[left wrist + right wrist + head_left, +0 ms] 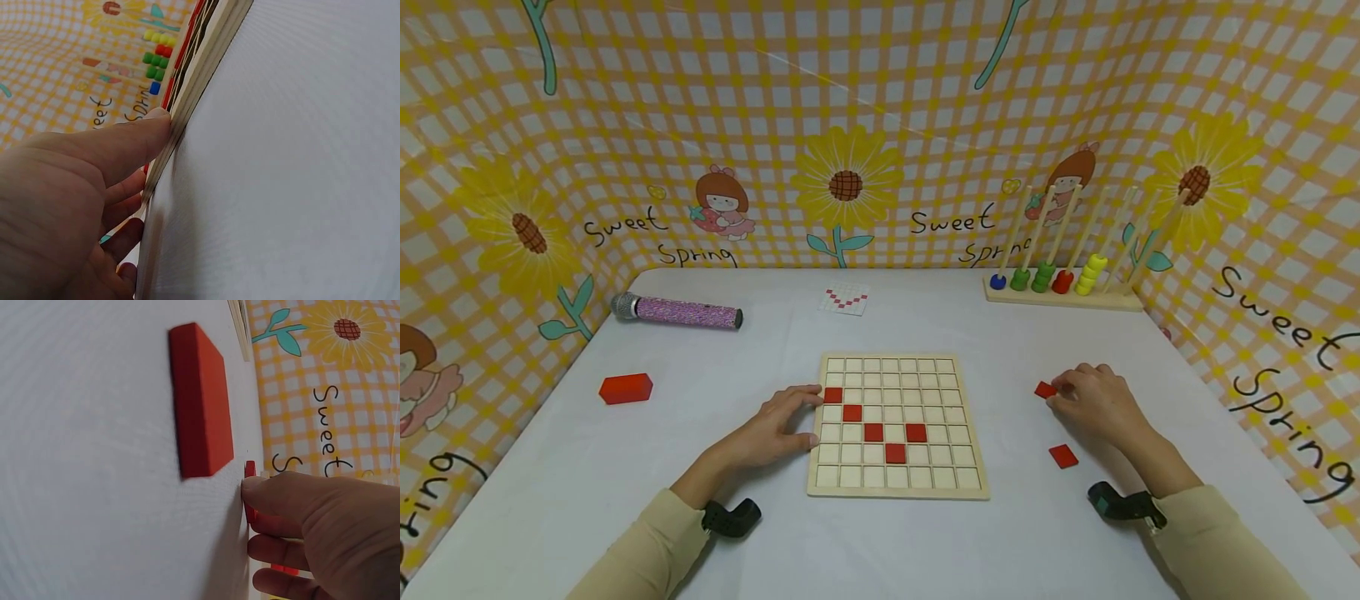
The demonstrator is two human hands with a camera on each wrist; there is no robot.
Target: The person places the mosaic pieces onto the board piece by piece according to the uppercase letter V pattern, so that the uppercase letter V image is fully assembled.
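Note:
A wooden grid board (891,497) lies on the table, with several red square tiles (895,453) set in its cells. My left hand (767,429) rests against the board's left edge, thumb and fingertips touching the side with the fingers fairly straight; the left wrist view shows the thumb (140,137) on that wooden edge. On the right, my right hand (1093,404) pinches a red tile (1044,389) by its edge at table level. Another red tile (1063,456) lies flat nearer to me, and looms large as a red tile (203,403) in the right wrist view.
A small pattern card (844,300) lies behind the board. At the back right stands a peg abacus (1063,293) with coloured beads. A glittery purple microphone (688,312) and a red block (626,388) are on the left. Patterned cloth (865,92) walls the table.

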